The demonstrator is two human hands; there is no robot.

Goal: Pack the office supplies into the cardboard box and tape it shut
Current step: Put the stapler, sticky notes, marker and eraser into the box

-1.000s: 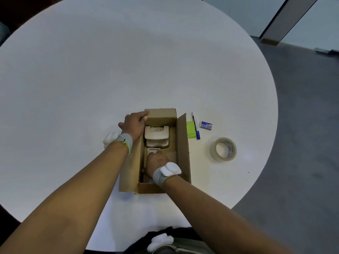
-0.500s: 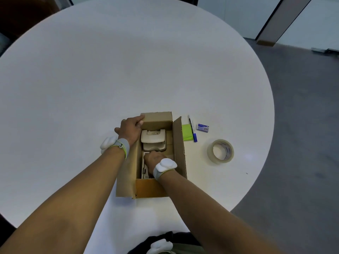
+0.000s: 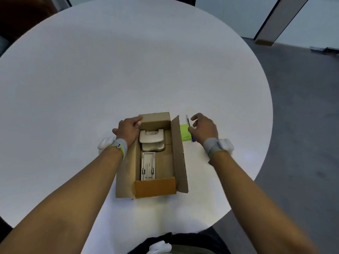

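Both bare forearms reach forward, each wrist wearing a grey band with a white pod. The left hand (image 3: 128, 132) is curled, fingers bent over an edge. The right hand (image 3: 202, 128) hovers, fingers loosely spread.

Setting: office meeting room
Evidence: round white counter (image 3: 128, 70), grey carpeted floor (image 3: 302, 125), pale partition wall panels (image 3: 229, 13)

Our cardboard box (image 3: 180, 158) has bare floor along its right inner side; two grey devices (image 3: 151, 142) fill the left. Its raised right flap walls off the pen (image 3: 188, 122).
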